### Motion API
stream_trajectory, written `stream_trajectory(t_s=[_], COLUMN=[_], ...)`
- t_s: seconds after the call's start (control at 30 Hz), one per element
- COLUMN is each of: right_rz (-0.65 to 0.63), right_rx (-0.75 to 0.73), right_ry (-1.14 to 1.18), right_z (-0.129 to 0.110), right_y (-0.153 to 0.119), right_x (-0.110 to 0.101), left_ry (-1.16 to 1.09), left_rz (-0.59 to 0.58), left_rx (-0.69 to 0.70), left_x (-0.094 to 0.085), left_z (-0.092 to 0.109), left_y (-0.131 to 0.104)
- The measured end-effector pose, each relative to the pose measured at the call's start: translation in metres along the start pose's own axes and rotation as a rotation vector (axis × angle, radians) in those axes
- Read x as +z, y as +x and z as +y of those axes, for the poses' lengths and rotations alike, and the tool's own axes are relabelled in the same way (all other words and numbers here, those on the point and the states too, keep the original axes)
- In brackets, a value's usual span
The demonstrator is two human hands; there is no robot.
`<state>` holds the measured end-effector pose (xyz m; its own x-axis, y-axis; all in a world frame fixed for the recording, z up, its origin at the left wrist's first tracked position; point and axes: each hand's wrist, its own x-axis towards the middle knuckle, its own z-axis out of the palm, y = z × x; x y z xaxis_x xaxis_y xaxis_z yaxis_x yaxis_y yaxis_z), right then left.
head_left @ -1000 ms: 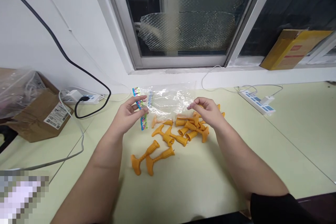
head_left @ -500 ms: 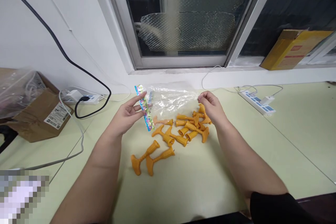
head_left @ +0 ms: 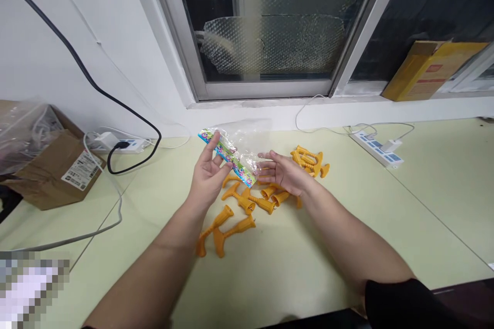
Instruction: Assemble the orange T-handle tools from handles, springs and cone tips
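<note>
A clear plastic bag with a colourful printed header strip hangs tilted above the table. My left hand pinches that strip between thumb and fingers. Beside the bag's right side, my right hand has its fingers stretched out and apart, the tips at the clear plastic. Several orange T-handled plastic pieces lie below and around the hands. Two of them, one at the front, lie near my left forearm. Others are piled beyond my right hand, which partly covers the middle ones.
On the left stand an open cardboard box with plastic bags and a power strip with cables. Another power strip lies at the right. A yellow carton leans at the window.
My right hand has moved left from the bag's far end and its fingers have spread. The header strip has turned and shifted right with my left hand.
</note>
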<state>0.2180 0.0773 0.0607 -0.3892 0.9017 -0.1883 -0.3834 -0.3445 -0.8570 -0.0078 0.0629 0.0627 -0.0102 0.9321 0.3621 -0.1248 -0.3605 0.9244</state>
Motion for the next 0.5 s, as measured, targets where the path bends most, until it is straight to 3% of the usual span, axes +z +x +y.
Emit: stream_trajectory(t_s=[0.13, 0.27, 0.4, 0.5], right_rz=[0.122, 0.224, 0.165, 0.037], right_rx=[-0.058, -0.205, -0.244, -0.198], right_ry=[0.1, 0.059, -0.103, -0.239], right_z=[0.007, 0.006, -0.003, -0.007], right_y=[0.009, 0.013, 0.009, 0.005], right_x=[-0.001, -0.01, -0.02, -0.025], left_ry=[-0.012, -0.023, -0.126, -0.1], left_rz=[-0.022, 0.011, 0.054, -0.017], left_rx=[-0.002, -0.009, -0.145, -0.327], left_x=[0.011, 0.006, -0.014, -0.027], left_z=[-0.004, -0.006, -0.002, 0.003], left_y=[-0.008, -0.006, 0.009, 0.017])
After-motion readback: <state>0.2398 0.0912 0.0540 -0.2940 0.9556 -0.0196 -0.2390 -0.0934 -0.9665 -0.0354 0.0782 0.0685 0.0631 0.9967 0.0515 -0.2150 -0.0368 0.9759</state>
